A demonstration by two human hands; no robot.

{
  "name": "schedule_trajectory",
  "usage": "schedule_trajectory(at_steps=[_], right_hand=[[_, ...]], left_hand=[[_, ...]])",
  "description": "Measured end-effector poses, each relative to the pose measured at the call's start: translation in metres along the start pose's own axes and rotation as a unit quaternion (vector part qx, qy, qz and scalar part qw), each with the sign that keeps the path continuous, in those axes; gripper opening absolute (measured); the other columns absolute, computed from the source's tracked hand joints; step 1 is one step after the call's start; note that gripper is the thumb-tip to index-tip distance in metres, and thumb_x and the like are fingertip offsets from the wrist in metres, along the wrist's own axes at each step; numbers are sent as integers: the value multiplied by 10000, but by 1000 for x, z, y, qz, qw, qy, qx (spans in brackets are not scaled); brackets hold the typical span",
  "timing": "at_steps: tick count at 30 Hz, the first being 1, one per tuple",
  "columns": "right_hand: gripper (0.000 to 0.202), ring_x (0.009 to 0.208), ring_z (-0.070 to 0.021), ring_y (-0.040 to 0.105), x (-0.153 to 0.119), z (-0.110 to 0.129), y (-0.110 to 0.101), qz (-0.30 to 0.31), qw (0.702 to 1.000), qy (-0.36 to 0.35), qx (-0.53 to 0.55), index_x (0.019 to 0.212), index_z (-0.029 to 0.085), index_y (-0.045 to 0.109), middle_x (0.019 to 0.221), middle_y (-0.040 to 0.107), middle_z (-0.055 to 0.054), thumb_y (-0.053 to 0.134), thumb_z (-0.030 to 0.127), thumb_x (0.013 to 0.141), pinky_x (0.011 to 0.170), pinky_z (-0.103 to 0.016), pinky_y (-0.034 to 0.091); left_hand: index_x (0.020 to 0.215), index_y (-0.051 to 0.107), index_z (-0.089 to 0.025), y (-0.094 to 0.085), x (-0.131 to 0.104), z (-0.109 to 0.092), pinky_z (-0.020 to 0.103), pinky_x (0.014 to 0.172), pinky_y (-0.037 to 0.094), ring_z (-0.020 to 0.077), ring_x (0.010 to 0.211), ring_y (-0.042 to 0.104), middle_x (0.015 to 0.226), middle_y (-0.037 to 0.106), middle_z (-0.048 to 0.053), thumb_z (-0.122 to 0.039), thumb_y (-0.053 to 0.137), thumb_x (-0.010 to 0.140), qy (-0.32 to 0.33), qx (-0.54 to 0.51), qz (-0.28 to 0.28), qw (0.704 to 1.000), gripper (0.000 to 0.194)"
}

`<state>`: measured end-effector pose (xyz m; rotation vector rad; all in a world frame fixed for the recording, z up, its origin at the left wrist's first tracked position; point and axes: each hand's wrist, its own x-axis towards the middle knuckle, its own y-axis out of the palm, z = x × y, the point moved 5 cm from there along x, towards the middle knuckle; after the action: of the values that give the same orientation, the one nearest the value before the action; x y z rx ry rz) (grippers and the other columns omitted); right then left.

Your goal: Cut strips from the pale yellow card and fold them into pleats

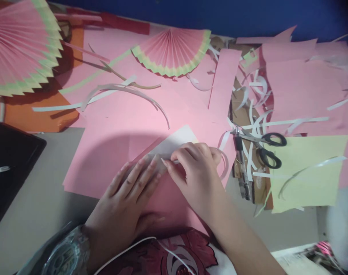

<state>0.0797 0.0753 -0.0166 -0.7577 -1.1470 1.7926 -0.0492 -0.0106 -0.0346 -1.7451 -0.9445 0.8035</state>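
A white strip of paper lies slanted on large pink sheets in front of me. My left hand rests flat on the strip's lower left part, its fingers stretched out. To its right, my right hand is closed, thumb and forefinger pinched at the white paper near my left fingertips. A small pointed white tip shows by the right thumb. The palm side of the right hand is hidden.
Pleated watermelon-coloured fans lie at the back and upper left. Scissors, a pen, paper scraps and a pale green sheet lie at right. A black object sits at left.
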Motion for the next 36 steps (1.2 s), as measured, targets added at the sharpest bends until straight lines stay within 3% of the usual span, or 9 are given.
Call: schedule_trajectory(at_steps=[15, 27, 36], right_hand=[[188, 794, -197, 468, 0, 1, 3, -8, 1000, -4, -10, 758, 207, 544, 766, 586, -11, 507, 313, 909, 717, -350, 251], [158, 824, -196, 486, 1, 2, 4, 6, 1000, -2, -17, 778, 207, 548, 814, 596, -13, 523, 305, 899, 776, -359, 249], [150, 876, -199, 487, 0, 1, 7, -6, 1000, -10, -19, 837, 218, 561, 887, 619, -10, 501, 332, 913, 791, -361, 233]], left_hand=[[1478, 153, -146, -2, -1, -1, 426, 1164, 63, 245, 1425, 119, 1549, 114, 69, -590, 402, 876, 4, 2, -9, 1000, 789], [1435, 309, -119, -4, 1, -1, 433, 1161, 80, 271, 1413, 168, 1528, 221, 97, -627, 381, 863, 20, 32, -14, 999, 768], [1383, 419, -156, -10, -26, 5, 476, 1144, 117, 299, 1394, 221, 1499, 313, 77, -618, 416, 856, 8, 77, -41, 996, 701]])
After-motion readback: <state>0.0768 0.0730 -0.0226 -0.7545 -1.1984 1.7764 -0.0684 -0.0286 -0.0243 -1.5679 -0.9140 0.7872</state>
